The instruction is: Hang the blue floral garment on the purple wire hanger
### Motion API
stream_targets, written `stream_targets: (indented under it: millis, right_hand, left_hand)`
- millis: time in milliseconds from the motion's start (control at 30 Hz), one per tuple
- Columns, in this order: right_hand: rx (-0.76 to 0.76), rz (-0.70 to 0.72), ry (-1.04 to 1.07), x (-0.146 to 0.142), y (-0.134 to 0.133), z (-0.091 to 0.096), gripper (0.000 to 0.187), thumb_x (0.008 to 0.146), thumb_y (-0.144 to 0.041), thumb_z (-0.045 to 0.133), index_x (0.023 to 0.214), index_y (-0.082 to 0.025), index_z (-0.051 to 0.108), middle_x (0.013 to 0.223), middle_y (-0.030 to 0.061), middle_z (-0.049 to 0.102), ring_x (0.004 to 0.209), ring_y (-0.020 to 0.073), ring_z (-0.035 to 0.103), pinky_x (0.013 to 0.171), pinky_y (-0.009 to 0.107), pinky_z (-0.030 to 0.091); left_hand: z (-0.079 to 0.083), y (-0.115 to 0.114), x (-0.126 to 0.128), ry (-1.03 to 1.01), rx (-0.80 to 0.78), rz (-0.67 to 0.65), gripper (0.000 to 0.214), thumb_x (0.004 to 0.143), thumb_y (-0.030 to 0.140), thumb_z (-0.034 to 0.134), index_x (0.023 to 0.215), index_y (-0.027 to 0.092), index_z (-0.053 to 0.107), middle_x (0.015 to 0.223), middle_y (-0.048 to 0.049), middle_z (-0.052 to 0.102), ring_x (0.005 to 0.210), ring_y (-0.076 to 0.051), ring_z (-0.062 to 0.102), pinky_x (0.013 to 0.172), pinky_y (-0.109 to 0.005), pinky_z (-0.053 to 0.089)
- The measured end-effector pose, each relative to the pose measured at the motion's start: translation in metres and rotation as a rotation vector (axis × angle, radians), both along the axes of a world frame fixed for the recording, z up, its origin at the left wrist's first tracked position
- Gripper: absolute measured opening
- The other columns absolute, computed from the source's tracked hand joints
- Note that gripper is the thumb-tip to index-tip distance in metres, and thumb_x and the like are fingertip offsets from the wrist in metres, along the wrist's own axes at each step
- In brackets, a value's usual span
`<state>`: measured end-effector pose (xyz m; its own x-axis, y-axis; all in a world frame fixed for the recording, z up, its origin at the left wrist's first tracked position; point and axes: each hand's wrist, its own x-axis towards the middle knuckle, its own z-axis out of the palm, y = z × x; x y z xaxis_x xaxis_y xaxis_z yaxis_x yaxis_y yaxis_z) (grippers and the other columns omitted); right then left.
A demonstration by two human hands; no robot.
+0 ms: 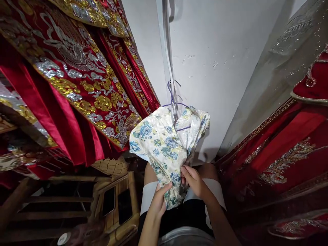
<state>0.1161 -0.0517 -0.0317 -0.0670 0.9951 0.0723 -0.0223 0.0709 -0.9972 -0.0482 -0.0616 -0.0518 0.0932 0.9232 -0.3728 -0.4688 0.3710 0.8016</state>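
Observation:
A white garment with blue flowers (164, 143) hangs on a purple wire hanger (173, 99) against a white wall. Both of my hands hold its lower part in front of my knees. My left hand (159, 201) grips the cloth from below, fingers curled round it. My right hand (193, 179) pinches the front edge of the garment, fingers pressed together on the fabric.
Red robes with gold and silver embroidery (77, 75) hang close at the left, and more red embroidered cloth (282, 153) at the right. A bamboo chair (118, 201) stands at the lower left. The white wall (217, 68) is straight ahead.

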Motion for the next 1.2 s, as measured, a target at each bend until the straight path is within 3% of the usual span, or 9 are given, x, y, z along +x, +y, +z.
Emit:
stream_targets:
  millis: [100,267,467,600,700,833,1033,1133,1200]
  right_hand:
    - [-0.072,-0.076,0.09,-0.003,0.006,0.007,0.059,0.088,-0.08,0.049,0.072,-0.023,0.054,0.054,-0.0008,0.054,0.05,0.0157,0.049,0.05,0.03,0.035]
    - [-0.05,-0.107,0.039,0.001,0.014,0.03,0.049,0.087,-0.066,0.061,0.062,-0.026,0.047,0.05,-0.003,0.045,0.048,0.0146,0.039,0.05,0.03,0.032]
    - [-0.086,-0.113,0.048,-0.01,0.014,0.029,0.044,0.086,-0.062,0.061,0.066,-0.024,0.053,0.051,-0.0023,0.048,0.049,0.0145,0.04,0.05,0.029,0.033]
    - [-0.117,-0.071,0.056,-0.021,0.01,0.015,0.037,0.083,-0.056,0.064,0.071,-0.022,0.06,0.053,-0.0017,0.055,0.049,0.0141,0.043,0.051,0.029,0.034]
    - [-0.082,-0.05,-0.034,-0.019,0.012,0.025,0.029,0.085,-0.044,0.062,0.066,-0.022,0.061,0.054,-0.0005,0.059,0.049,0.0143,0.045,0.053,0.029,0.035]
    - [-0.041,-0.065,-0.096,-0.008,0.042,0.077,0.024,0.08,-0.035,0.067,0.061,-0.022,0.063,0.051,-0.0002,0.06,0.046,0.0136,0.046,0.049,0.028,0.034]
    - [0.143,-0.179,0.146,0.008,0.115,0.17,0.019,0.076,-0.034,0.072,0.07,-0.016,0.069,0.055,-0.0008,0.062,0.044,0.0067,0.041,0.041,0.02,0.026]
    - [0.223,-0.202,0.198,0.012,0.123,0.183,0.016,0.079,-0.029,0.069,0.071,-0.014,0.069,0.052,-0.0025,0.059,0.042,0.0049,0.04,0.04,0.018,0.025]
    - [0.242,-0.198,0.203,0.014,0.119,0.18,0.017,0.081,-0.03,0.068,0.075,-0.014,0.07,0.051,-0.0036,0.058,0.041,0.0053,0.041,0.04,0.018,0.027]
  left_hand:
    - [0.005,-0.003,0.003,-0.042,-0.06,0.041,0.074,0.049,0.026,0.088,0.12,0.021,0.067,0.101,-0.009,0.079,0.103,-0.033,0.074,0.086,-0.041,0.061]
    - [0.009,0.008,-0.001,0.007,-0.043,0.055,0.076,0.051,0.029,0.083,0.124,0.022,0.063,0.107,-0.0098,0.078,0.113,-0.037,0.071,0.095,-0.046,0.058]
    - [-0.005,0.017,0.006,0.559,0.429,0.527,0.077,0.077,0.037,0.071,0.147,0.025,0.04,0.163,-0.0141,0.037,0.154,-0.031,0.032,0.126,-0.047,0.028]
    - [-0.014,0.017,0.039,0.604,0.588,0.235,0.055,0.086,0.04,0.065,0.138,0.028,0.052,0.148,-0.013,0.053,0.145,-0.029,0.045,0.123,-0.044,0.034]
    - [-0.016,0.024,0.055,0.456,0.536,0.158,0.035,0.089,0.044,0.06,0.118,0.026,0.061,0.111,-0.0094,0.07,0.106,-0.026,0.068,0.095,-0.038,0.053]
    - [-0.016,0.031,0.059,0.546,0.563,0.147,0.026,0.092,0.05,0.054,0.087,0.025,0.061,0.074,-0.0025,0.063,0.069,-0.02,0.061,0.067,-0.032,0.049]
    - [-0.039,0.036,0.06,0.806,0.691,-0.051,0.026,0.096,0.042,0.049,0.079,0.025,0.06,0.072,-0.0038,0.064,0.069,-0.022,0.063,0.068,-0.033,0.046]
    - [-0.034,0.053,0.05,0.879,0.796,-0.233,0.023,0.094,0.036,0.053,0.075,0.026,0.063,0.068,-0.0032,0.063,0.065,-0.022,0.062,0.067,-0.032,0.045]
    - [-0.011,0.07,0.039,0.936,0.888,-0.343,0.021,0.093,0.032,0.054,0.077,0.025,0.065,0.07,-0.0035,0.065,0.067,-0.022,0.063,0.069,-0.032,0.046]
